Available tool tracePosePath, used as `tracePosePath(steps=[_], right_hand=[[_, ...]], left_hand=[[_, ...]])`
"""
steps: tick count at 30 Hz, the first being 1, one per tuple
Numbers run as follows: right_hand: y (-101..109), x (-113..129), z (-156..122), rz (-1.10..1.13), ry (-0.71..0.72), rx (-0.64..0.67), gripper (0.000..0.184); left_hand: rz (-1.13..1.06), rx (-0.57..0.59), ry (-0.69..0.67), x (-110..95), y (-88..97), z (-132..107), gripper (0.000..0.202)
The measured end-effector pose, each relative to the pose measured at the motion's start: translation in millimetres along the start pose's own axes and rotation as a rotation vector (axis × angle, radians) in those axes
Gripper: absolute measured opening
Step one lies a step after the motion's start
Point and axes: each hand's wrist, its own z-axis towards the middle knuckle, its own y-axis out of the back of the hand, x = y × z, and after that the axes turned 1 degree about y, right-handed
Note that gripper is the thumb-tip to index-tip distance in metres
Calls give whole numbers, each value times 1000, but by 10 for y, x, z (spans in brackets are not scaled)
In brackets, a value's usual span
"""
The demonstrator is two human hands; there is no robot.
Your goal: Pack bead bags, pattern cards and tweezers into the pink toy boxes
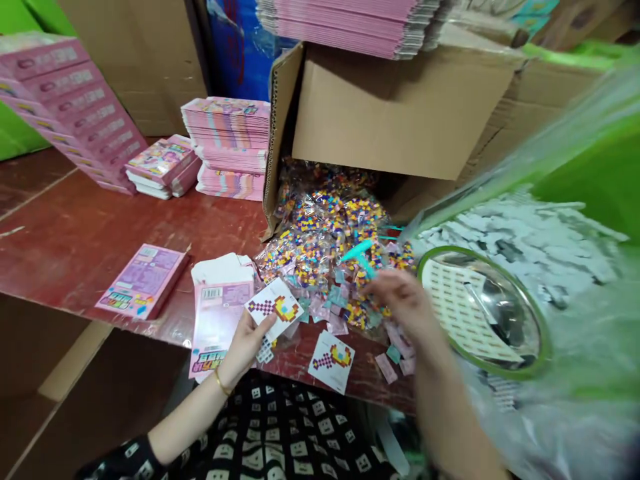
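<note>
My left hand (253, 340) is closed on a square white pattern card (274, 308) printed with a pixel picture, thumb on top. A piece of white gridded plastic (265, 351) shows beneath that hand. My right hand (400, 300), blurred, pinches a turquoise plastic tool (359, 253) above the pile of bead bags. A second pattern card (333, 362) lies near the table edge between my hands. Clear bags of small multicoloured beads (317, 243) spill out of a tipped cardboard box (395, 113). Small pink and teal packets (336, 293) lie in front of them.
Pink flat cartons (223, 327) lie left of my left hand, with a filled pink box (143, 280) farther left. Stacked cartons (227, 150) stand behind. At right are a green-rimmed oval dish (543, 333) and a plastic-lined container of white pieces (525, 240).
</note>
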Motion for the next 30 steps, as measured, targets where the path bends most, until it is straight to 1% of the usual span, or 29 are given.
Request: tracePosePath(steps=[1,2,3,4,5,6,7,9,11,13,15,16,17,18,19,20,21,22,23,24,25,26,27,28,29,30], right_hand=[[-355,-33,-278,98,-31,47,29],[-709,-73,-517,141,-77,112,30],[-1032,-113,-708,162,-100,112,28],[-1304,-145,-850,140,-104,77,28],[-1513,-165,-947,63,-88,58,29],[-1656,-173,-1008,-39,-60,35,30],[-1742,-168,-1044,-164,-30,29,32],[-1795,-137,-1081,-416,13,66,36],[-1783,-96,-1126,-602,7,136,39],[-1754,-53,-1197,-698,10,220,41],[-1685,3,-1254,-688,71,299,41],[-1627,40,-1255,-637,119,322,40],[-1552,86,-1229,-562,166,311,38],[-1468,136,-1173,-476,194,258,36],[-1383,188,-1091,-387,202,174,36],[-1308,235,-989,-292,195,94,42],[-1256,273,-878,-193,174,52,53],[-1234,297,-770,-97,143,71,65],[-1245,304,-675,-8,107,150,74],[-1286,294,-599,72,71,260,75],[-1352,270,-541,141,37,364,70],[-1432,235,-498,191,4,440,63],[-1517,194,-458,225,-19,475,58],[-1598,154,-410,253,-29,475,55],[-1674,119,-343,278,-27,443,54],[-1745,94,-248,296,-16,380,53]], left_hand=[[15,-3,-68,62,-24,1,64],[37,-11,-135,117,-47,-4,63],[66,-25,-194,161,-68,-16,61],[96,-42,-244,193,-85,-34,59],[119,-64,-284,212,-98,-56,57],[134,-83,-311,221,-106,-80,55],[142,-94,-329,220,-110,-103,53],[146,-100,-342,202,-108,-139,50],[146,-97,-347,169,-96,-151,47],[154,-83,-342,127,-69,-140,45],[171,-63,-338,77,-22,-125,44],[187,-45,-341,49,8,-122,44],[207,-22,-344,19,41,-124,43],[227,7,-346,-11,75,-132,43],[244,47,-344,-42,107,-146,43],[259,100,-339,-71,134,-165,44],[274,157,-338,-98,156,-187,47],[290,214,-345,-122,172,-213,51],[310,266,-357,-143,184,-239,56],[336,307,-366,-161,194,-267,60],[363,328,-366,-177,208,-294,62],[391,329,-362,-192,230,-320,64],[432,309,-364,-209,267,-342,67],[492,259,-390,-226,323,-356,72],[576,173,-447,-243,400,-360,79],[678,54,-524,-257,497,-351,86]])
